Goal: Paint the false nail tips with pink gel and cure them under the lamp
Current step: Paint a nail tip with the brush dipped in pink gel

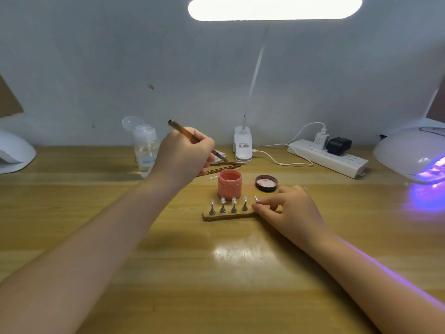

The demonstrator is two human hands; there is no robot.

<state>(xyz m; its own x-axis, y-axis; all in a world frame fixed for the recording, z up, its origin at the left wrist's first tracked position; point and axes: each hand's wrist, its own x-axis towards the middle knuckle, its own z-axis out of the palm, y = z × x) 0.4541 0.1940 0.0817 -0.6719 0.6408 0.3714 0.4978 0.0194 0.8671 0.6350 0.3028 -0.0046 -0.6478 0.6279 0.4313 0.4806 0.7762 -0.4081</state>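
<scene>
Five nail tips (pixel 233 200) on one wooden strip (pixel 228 215); one open pink jar (pixel 229 184).

Left hand (pixel 185 157) curled round one brush (pixel 192 137), above and behind jar. Right hand (pixel 291 210) pinching rightmost tip, at strip's end. One lid (pixel 266 183) just beyond right hand. Two more brushes (pixel 225 167) under left hand. One glowing curing lamp (pixel 414 155) far right. Wooden table (pixel 216 273), pale wall (pixel 96 68).

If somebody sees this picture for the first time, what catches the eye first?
Probably the bright desk lamp bar at the top and the nail lamp glowing violet at the right edge. Then, at centre, the open jar of pink gel behind a row of nail tips, with the left hand holding a brush.
</scene>
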